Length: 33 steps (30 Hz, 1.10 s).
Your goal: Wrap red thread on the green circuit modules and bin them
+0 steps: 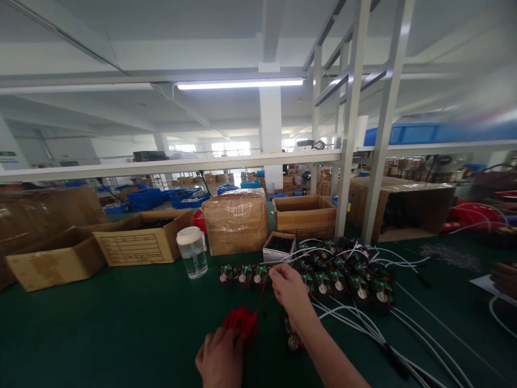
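My left hand (pixel 221 358) is closed around a bundle of red wire (pixel 242 321) low on the green table (pixel 121 328). My right hand (pixel 290 291) pinches a thin red strand that runs up from the bundle. Just beyond it lie rows of small green circuit modules (pixel 343 280) with white cables (pixel 363 323) attached. One module (pixel 291 338) lies partly hidden under my right forearm.
A clear water bottle (pixel 193 251) stands left of the modules. Cardboard boxes (pixel 141 237) and a taped carton (pixel 236 221) line the back, with a small open box (pixel 279 247) of dark parts. Metal posts (pixel 349 134) rise at right. Another person's hand (pixel 507 277) is at the right edge.
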Each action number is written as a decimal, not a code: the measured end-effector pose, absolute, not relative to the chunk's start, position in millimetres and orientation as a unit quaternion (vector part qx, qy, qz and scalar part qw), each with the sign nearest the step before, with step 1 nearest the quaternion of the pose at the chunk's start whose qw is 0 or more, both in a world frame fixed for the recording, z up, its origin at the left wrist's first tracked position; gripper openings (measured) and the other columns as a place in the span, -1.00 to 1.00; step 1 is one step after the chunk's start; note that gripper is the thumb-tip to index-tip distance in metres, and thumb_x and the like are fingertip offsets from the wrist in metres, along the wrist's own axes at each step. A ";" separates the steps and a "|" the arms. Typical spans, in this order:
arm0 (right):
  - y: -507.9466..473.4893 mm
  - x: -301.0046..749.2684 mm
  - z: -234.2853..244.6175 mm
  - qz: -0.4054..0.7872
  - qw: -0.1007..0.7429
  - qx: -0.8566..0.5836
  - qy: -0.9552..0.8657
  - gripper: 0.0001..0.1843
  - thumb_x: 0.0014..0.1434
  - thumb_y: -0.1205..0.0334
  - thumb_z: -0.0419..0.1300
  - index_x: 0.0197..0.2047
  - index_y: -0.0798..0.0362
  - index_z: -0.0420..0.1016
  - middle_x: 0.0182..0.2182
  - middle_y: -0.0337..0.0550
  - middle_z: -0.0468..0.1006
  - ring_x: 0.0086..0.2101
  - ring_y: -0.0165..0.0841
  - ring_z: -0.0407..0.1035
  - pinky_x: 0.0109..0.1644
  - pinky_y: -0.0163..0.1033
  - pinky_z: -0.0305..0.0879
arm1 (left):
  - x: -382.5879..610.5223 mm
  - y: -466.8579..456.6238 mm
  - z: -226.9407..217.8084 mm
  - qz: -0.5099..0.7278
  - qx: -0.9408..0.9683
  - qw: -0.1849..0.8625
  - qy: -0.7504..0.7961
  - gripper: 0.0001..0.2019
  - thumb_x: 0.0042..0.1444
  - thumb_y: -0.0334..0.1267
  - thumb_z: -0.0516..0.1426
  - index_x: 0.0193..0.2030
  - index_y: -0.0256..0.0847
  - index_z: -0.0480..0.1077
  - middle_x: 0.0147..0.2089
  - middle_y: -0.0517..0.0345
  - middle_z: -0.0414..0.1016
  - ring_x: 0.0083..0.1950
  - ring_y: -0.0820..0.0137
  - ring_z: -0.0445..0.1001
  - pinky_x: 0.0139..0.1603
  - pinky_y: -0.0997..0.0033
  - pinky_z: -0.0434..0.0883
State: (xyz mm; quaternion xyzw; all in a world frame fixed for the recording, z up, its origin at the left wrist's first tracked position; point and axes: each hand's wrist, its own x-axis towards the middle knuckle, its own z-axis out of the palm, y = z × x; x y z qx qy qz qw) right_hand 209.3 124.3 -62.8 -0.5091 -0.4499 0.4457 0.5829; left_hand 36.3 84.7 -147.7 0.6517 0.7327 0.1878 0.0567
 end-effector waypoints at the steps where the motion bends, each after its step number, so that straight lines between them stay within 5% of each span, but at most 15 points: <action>1: 124.0 212.5 -62.2 0.431 0.578 -0.517 -0.461 -0.74 0.18 -0.01 0.11 -0.37 0.01 0.31 -0.62 -0.41 0.19 -0.64 -0.49 -0.01 -0.57 -0.34 -0.11 | 37.2 84.0 -147.3 0.184 0.653 0.051 0.733 -0.79 0.21 -0.26 0.12 -0.23 0.02 0.62 -0.15 0.09 0.62 0.00 0.08 0.48 0.09 -0.06 0.31; 9: 105.3 190.3 -77.7 0.365 0.455 -0.532 -0.614 -0.86 0.03 0.39 0.27 -0.51 0.03 0.45 -0.58 -0.30 0.44 -0.51 -0.39 0.29 -0.42 -0.30 0.06 | 27.5 82.6 -154.2 0.258 0.695 0.030 0.671 -0.71 0.27 -0.20 0.05 -0.06 -0.02 0.60 -0.10 0.02 0.61 -0.01 0.13 0.51 -0.01 0.19 0.37; 20: 114.7 210.5 -65.1 0.293 0.482 -0.576 -0.592 -0.80 0.29 0.18 0.09 -0.34 0.03 0.45 -0.43 -0.20 0.51 -0.38 -0.30 0.38 -0.33 -0.27 0.18 | 34.1 78.2 -144.3 0.205 0.629 0.050 0.749 -0.68 0.27 -0.32 0.00 -0.05 -0.06 0.58 -0.07 0.04 0.62 0.04 0.09 0.50 0.08 0.05 0.31; 28: 105.0 187.0 -82.0 0.326 0.411 -0.545 -0.654 -0.89 0.11 0.37 0.23 -0.44 0.03 0.51 -0.53 -0.26 0.51 -0.47 -0.36 0.37 -0.41 -0.31 0.13 | 31.9 75.7 -146.0 0.283 0.642 0.051 0.711 -0.57 0.26 -0.33 -0.04 0.20 -0.17 0.43 -0.01 -0.03 0.61 0.04 0.12 0.53 0.04 0.16 0.38; 33: 114.4 195.5 -70.4 0.306 0.456 -0.564 -0.617 -0.86 0.16 0.30 0.17 -0.43 0.03 0.47 -0.50 -0.22 0.51 -0.42 -0.31 0.38 -0.35 -0.28 0.15 | 22.4 78.2 -154.9 0.321 0.610 0.099 0.718 -0.63 0.29 -0.23 -0.04 0.01 -0.15 0.56 -0.08 0.00 0.60 -0.07 0.18 0.57 -0.10 0.30 0.44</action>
